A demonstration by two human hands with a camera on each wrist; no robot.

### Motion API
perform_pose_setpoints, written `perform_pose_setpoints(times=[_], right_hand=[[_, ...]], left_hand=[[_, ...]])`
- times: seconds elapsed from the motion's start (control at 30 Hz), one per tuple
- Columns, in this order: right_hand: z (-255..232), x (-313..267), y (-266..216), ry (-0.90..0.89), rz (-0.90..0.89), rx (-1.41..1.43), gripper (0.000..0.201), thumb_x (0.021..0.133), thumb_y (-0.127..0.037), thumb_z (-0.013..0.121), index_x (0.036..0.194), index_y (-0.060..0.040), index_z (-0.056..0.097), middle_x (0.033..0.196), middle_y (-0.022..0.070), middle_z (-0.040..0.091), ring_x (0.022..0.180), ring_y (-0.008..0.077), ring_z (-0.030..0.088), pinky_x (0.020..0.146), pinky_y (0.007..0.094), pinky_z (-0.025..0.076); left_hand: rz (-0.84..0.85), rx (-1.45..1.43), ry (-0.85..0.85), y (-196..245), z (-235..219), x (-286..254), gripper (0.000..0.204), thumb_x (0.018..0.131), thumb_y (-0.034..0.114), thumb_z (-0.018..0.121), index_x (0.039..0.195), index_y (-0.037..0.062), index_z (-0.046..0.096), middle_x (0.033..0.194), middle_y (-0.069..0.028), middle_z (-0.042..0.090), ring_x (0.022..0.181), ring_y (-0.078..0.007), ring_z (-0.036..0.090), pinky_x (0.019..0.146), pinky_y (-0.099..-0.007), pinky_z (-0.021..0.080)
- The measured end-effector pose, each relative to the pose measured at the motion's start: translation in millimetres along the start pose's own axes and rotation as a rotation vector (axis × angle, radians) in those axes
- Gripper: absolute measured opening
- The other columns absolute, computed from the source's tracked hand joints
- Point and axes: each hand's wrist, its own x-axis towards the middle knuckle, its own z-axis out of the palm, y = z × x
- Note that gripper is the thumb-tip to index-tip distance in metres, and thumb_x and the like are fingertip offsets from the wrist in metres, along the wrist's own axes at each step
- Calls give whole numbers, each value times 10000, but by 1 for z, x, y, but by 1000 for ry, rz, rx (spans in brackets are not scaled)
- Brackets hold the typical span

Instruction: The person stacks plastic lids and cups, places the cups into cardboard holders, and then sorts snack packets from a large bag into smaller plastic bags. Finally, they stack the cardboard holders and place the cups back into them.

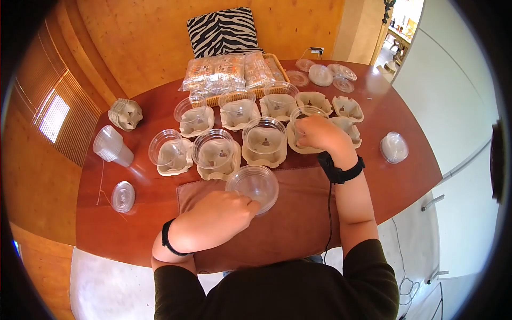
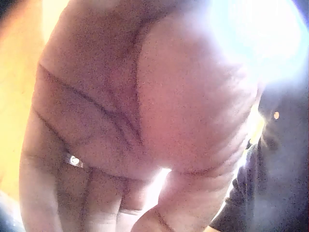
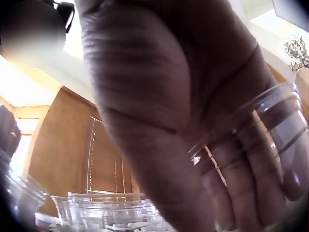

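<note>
My left hand (image 1: 221,213) pinches the near rim of a clear plastic cup (image 1: 255,184) above the brown cloth. In the left wrist view that hand (image 2: 145,111) fills the picture and the cup is hidden. At the right, my right hand (image 1: 320,133) grips another clear cup (image 1: 308,111), which stands in a pulp cup carrier (image 1: 304,146). Its wall (image 3: 289,121) shows in the right wrist view, with the fingers (image 3: 236,183) seen through it. More clear cups, such as one (image 1: 264,136) between my hands, stand in the pulp carriers.
A stack of cups (image 1: 113,146) lies at the left, below stacked pulp carriers (image 1: 126,114). Clear lids lie at the left (image 1: 123,197), right (image 1: 394,148) and back right (image 1: 321,75). Behind the carriers, a wicker basket (image 1: 213,100) holds wrapped packets (image 1: 229,72). A brown cloth (image 1: 298,213) covers the front.
</note>
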Motion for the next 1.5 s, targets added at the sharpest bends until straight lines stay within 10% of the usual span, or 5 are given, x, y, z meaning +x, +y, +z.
perform_pose_setpoints(times=[0.17, 0.63, 0.8, 1.1, 1.5], right_hand=[[-45, -35, -44, 330, -60, 97, 260, 769, -242, 695, 828, -34, 548, 789, 134, 582, 778, 328, 566, 675, 409, 445], [-53, -66, -111, 196, -729, 206, 110, 751, -122, 587, 814, -35, 565, 776, 82, 544, 780, 259, 565, 688, 363, 463], [-93, -80, -77, 494, -546, 286, 91, 853, -111, 566, 846, -34, 613, 815, 86, 602, 778, 265, 588, 676, 362, 476], [-50, -12, 63, 1085, 17, -285, 121, 848, -7, 516, 892, -31, 625, 904, 153, 625, 832, 322, 604, 721, 388, 487], [8, 10, 98, 433, 148, 136, 122, 822, -15, 526, 907, -8, 614, 902, 185, 631, 888, 375, 589, 777, 422, 472]], left_hand=[[31, 91, 158, 2, 2, 0, 61, 706, 72, 593, 752, 53, 558, 705, -77, 591, 698, -245, 622, 584, -355, 481], [-4, 180, 520, 13, -20, -3, 216, 662, 113, 686, 846, 46, 595, 892, -69, 600, 820, -237, 617, 668, -327, 510], [-18, 4, 752, 14, -17, -6, 392, 717, 230, 746, 1038, 65, 593, 1123, -120, 572, 955, -309, 594, 756, -392, 500], [24, -3, 39, 2, 6, 12, 603, 722, 228, 730, 1238, 28, 491, 1230, -151, 505, 1188, -303, 460, 967, -402, 403], [18, 18, 280, -6, 46, 52, 677, 769, 239, 690, 1342, 19, 404, 1238, -170, 444, 1158, -339, 455, 964, -415, 392]])
